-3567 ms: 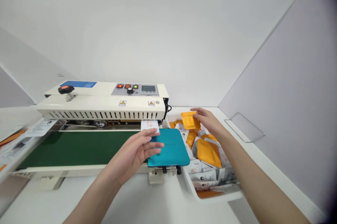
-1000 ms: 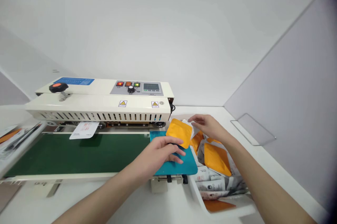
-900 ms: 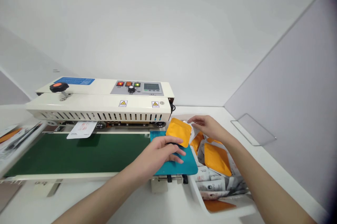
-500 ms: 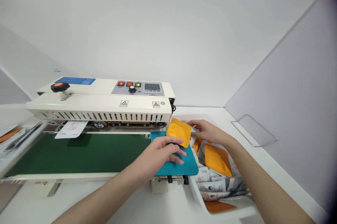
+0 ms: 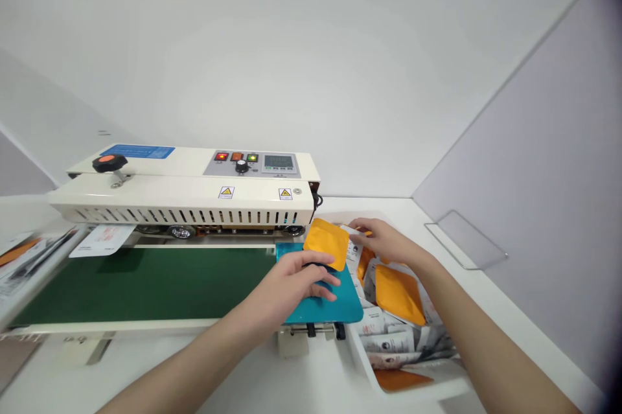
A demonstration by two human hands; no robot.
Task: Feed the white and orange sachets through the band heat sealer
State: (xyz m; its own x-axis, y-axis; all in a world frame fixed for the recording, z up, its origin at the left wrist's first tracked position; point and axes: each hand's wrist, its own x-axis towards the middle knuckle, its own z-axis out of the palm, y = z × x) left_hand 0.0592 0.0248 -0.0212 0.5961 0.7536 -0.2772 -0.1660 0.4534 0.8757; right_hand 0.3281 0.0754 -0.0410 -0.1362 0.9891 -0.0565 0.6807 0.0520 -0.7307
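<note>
One head-worn camera gives the view, set above the near side of the bench and facing forward and down. The forearms (image 5: 189,359) enter from the near edge, closest to the lens, leading to the left hand (image 5: 291,278) and right hand (image 5: 383,242) mid-view. Beyond, the lens takes in a cream machine (image 5: 189,192) at left, a white bin (image 5: 365,360) at right and the far wall (image 5: 272,64).

White wall (image 5: 340,64) before me, behind the white tabletop (image 5: 272,385), pale lilac-grey partition (image 5: 544,161) along the tabletop's right side, greyish panel (image 5: 18,171) glimpsed at its left, faint shadow (image 5: 53,135) on the wall beyond its left end, soft diffuse light.
</note>
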